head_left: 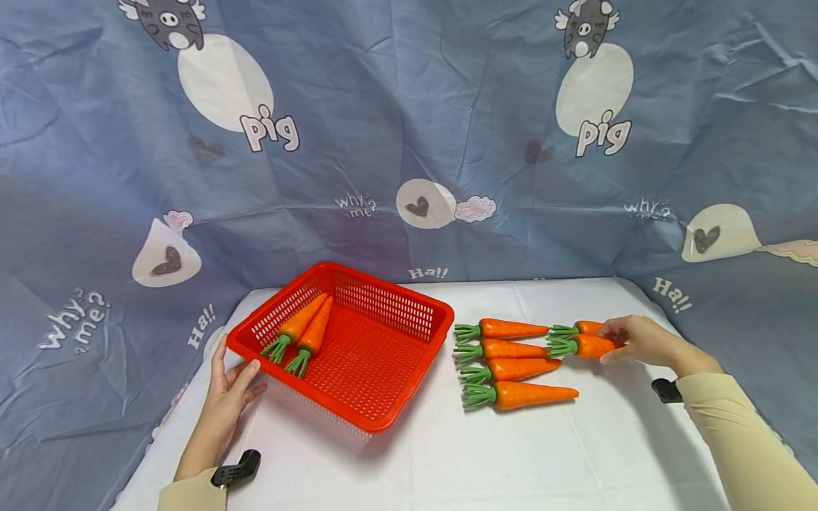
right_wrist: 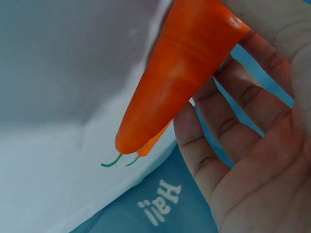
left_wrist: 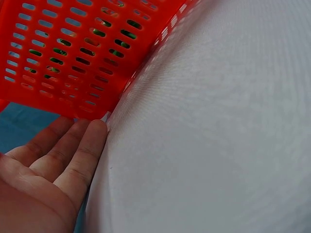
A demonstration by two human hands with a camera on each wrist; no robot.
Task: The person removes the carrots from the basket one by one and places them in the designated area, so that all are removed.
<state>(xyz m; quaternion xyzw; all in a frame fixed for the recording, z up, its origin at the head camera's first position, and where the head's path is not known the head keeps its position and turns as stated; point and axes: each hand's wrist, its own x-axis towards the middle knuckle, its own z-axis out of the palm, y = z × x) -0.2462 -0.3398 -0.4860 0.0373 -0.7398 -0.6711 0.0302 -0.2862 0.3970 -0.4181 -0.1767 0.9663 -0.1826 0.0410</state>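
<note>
Orange green-stemmed carrot [head_left: 593,346], tip pinched in right hand [head_left: 641,343], near white-covered table's [head_left: 511,461] right edge; left hand [head_left: 225,397], fingers extended, touches red plastic basket [head_left: 371,348].

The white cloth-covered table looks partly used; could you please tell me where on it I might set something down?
Bare white cloth lies in front of the red perforated plastic basket and four orange, green-topped carrots. The basket's right half is bare too. It is crowded right of the basket, across those four, to two more carrots at the right hand.
</note>
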